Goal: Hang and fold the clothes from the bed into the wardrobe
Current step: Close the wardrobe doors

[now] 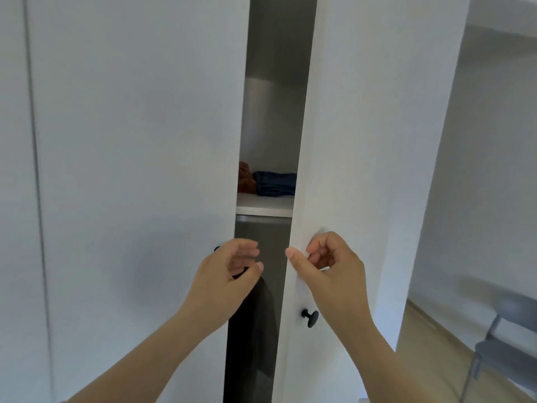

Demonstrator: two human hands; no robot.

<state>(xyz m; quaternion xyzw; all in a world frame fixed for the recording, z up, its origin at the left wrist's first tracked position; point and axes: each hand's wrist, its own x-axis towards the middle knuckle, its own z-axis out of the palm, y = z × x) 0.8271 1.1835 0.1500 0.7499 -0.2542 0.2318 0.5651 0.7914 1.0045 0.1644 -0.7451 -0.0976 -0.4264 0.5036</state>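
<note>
Doors are barely apart. Left hand curls at the left door knob; right hand is curled, thumb on the right door upright edge. Can't tell if either grips. Folded clothes sit on the shelf above.

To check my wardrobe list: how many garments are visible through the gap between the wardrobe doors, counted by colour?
blue garment, on the shelf: 1
brown garment, on the shelf: 1
dark hanging garment: 1
Total: 3
</note>
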